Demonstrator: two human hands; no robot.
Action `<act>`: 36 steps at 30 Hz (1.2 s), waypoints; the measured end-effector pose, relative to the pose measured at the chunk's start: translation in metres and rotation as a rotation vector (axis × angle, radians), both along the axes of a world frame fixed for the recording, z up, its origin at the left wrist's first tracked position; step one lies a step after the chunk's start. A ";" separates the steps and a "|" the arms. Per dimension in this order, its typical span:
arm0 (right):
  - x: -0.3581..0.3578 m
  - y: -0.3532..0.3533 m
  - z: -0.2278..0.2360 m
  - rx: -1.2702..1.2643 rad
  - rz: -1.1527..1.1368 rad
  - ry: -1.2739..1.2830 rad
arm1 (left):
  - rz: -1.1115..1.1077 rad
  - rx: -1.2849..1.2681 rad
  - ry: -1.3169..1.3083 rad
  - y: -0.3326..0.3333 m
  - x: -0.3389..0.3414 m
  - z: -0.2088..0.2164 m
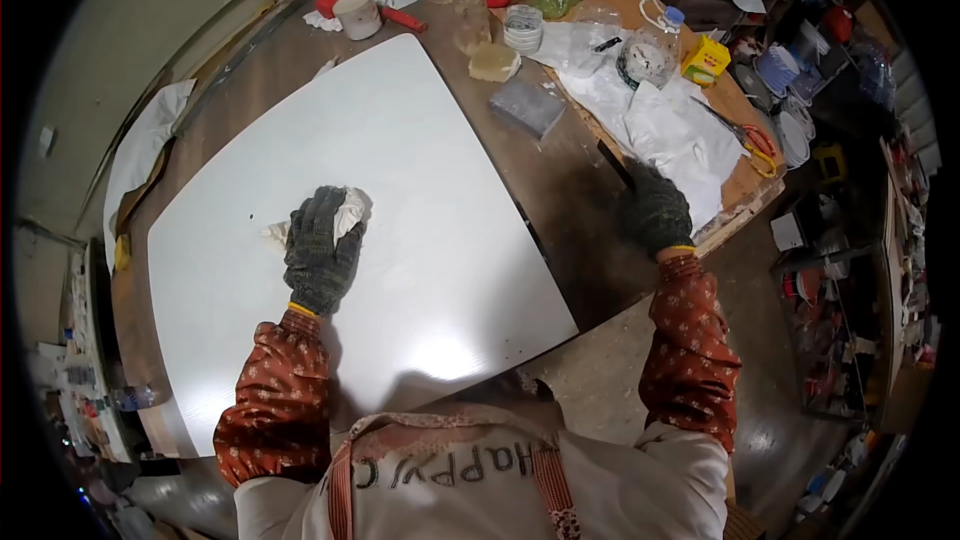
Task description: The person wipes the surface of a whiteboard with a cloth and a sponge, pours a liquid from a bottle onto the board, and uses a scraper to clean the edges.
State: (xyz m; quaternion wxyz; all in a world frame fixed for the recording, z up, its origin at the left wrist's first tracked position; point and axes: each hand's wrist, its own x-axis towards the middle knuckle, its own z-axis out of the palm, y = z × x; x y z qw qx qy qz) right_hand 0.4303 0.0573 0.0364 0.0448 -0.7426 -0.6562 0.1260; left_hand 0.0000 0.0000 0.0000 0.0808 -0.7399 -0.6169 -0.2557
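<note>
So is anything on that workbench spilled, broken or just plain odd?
Nothing looks spilled or broken. The white board lies flat; the left hand presses a white rag on it. Only the crumpled white plastic sheet and scissors look untidy.

Glossy white board (420,190) (smooth), knitted gloves (320,245).

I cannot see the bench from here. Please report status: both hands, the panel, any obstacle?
Left hand gloved, pressing white cloth flat on white panel. Right hand gloved, resting on workbench beside the panel. Grey block lies off the panel.
</note>
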 end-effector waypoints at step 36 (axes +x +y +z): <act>-0.035 -0.069 -0.054 0.457 0.975 0.197 | -0.009 -0.030 0.043 0.003 -0.021 0.010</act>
